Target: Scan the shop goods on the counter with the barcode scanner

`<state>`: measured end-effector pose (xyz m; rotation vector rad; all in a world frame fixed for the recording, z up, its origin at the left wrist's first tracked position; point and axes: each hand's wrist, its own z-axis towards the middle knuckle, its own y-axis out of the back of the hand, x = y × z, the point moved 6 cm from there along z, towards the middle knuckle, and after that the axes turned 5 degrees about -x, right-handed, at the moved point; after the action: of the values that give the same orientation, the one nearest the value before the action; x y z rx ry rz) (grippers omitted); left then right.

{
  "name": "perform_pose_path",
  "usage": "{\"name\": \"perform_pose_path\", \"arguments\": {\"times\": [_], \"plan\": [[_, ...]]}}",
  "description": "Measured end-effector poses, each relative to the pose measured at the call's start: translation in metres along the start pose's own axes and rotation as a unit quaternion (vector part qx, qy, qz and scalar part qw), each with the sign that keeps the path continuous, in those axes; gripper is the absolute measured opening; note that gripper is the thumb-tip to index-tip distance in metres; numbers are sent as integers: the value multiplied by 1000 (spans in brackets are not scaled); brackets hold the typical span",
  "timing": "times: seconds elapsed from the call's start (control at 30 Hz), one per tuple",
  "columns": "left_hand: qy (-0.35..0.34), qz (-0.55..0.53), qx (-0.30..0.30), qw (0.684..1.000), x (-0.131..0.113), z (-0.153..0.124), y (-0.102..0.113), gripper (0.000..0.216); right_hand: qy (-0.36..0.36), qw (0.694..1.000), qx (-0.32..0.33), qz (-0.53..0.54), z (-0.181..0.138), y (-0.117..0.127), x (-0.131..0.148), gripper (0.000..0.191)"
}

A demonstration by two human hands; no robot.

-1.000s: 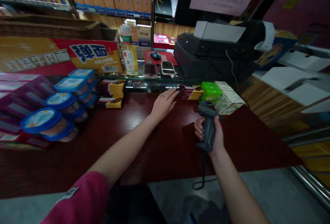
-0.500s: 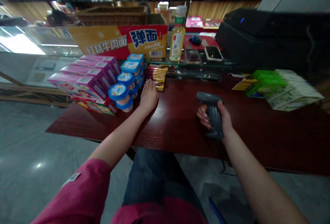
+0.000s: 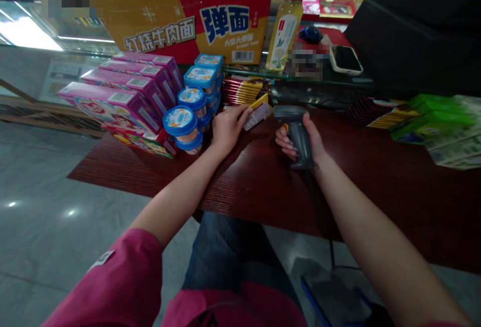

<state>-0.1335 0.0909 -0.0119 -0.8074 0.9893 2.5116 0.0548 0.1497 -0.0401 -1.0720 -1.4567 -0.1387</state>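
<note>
My right hand (image 3: 306, 144) is wrapped round the grip of a grey barcode scanner (image 3: 295, 131), whose head points left. My left hand (image 3: 227, 127) pinches a flat chocolate bar (image 3: 256, 113) tilted up off the stack of red-and-yellow chocolate bars (image 3: 242, 91). The bar sits just left of the scanner's head. Both hands are over the dark red counter (image 3: 263, 186).
Blue-lidded cups (image 3: 182, 121) and purple boxes (image 3: 124, 99) stand left of my hand. A noodle carton (image 3: 188, 28), a yellow drink bottle (image 3: 283, 36), a phone (image 3: 345, 59) and a black till machine (image 3: 421, 31) line the back. Green and white packs (image 3: 439, 121) lie right.
My left hand went from the counter's middle to the chocolate stack on the left and lifted one bar. My right hand brought the scanner up towards it. The camera turned left.
</note>
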Motion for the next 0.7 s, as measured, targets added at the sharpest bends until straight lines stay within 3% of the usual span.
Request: {"name": "perform_pose_path", "arguments": {"times": [0.2, 0.4, 0.6, 0.7], "plan": [[133, -112, 9, 985, 29, 3, -16, 20, -5, 997, 33, -75, -5, 0, -9, 60], [146, -139, 22, 979, 32, 5, -21, 23, 30, 986, 23, -160, -11, -6, -15, 58], [150, -72, 24, 986, 35, 5, -21, 31, 25, 988, 35, -148, -9, -5, -16, 57], [149, -112, 39, 982, 39, 5, -25, 31, 8, 992, 52, -116, -7, -2, -17, 58]]}}
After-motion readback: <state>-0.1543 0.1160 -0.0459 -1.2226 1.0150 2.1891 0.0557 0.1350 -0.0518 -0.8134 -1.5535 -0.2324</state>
